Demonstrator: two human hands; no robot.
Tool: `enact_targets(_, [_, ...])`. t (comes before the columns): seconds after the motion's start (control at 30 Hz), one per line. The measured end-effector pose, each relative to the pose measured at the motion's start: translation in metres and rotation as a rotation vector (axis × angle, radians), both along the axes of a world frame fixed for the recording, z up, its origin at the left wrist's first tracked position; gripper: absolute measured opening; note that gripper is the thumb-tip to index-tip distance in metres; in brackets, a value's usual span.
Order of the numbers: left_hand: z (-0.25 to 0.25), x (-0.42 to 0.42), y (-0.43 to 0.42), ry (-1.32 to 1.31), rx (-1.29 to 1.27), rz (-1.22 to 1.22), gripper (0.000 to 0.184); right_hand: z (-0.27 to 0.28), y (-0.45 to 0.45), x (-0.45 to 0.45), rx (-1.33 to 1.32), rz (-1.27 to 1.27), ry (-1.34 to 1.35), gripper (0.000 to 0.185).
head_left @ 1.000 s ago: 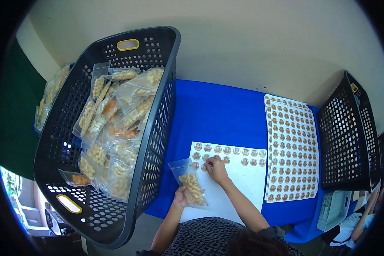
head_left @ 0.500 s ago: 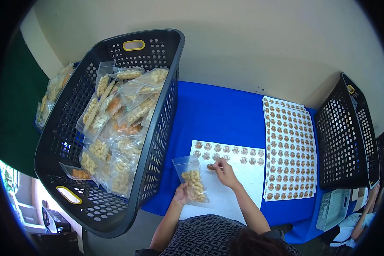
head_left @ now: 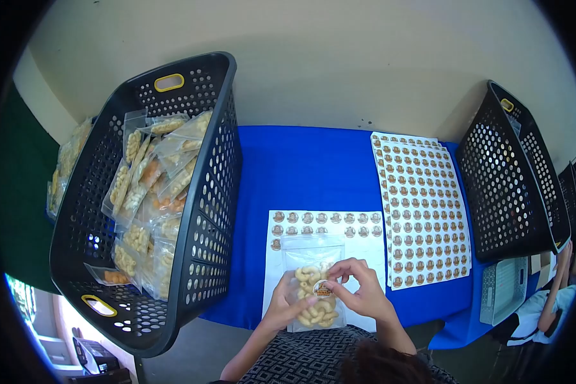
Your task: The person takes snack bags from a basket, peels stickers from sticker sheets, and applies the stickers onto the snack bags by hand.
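A clear zip bag of cashew-like snacks (head_left: 308, 276) is upright in front of my body, over the lower part of a sticker sheet. My left hand (head_left: 284, 306) grips its left side, with the thumb across the front. A round brown-and-white sticker (head_left: 322, 290) lies at the front of the bag, its edge between the thumb and finger of my right hand (head_left: 363, 293). Whether it is fully stuck down I cannot tell. Behind the bag, the sticker sheet (head_left: 365, 246) shows rows of round stickers at its top and bare backing below.
A large black basket (head_left: 214, 192) at left holds several filled snack bags (head_left: 153, 173). Stacked sticker sheets (head_left: 422, 211) lie on the blue cloth (head_left: 301, 166). Another black basket (head_left: 502, 185) and a grey tray (head_left: 502, 291) stand at right, near another person's arm (head_left: 557, 288).
My right hand has brought the sticker from above the sheet to the front of the bag. The bag has turned to face me and moved right. The view has shifted slightly.
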State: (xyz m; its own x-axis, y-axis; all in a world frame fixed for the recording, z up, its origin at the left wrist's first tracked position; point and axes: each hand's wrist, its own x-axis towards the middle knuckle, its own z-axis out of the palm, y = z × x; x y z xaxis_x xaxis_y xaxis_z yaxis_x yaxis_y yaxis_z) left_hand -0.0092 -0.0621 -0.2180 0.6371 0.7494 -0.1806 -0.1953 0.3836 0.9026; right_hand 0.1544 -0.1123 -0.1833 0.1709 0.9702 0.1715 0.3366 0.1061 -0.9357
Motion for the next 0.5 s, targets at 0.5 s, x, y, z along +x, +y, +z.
enact_targets(0.5, [0.039, 0.001, -0.013, 0.182, 0.168, -0.049, 0.053, 0.021, -0.011, 0.000, 0.104, 0.073, -0.117, 0.023])
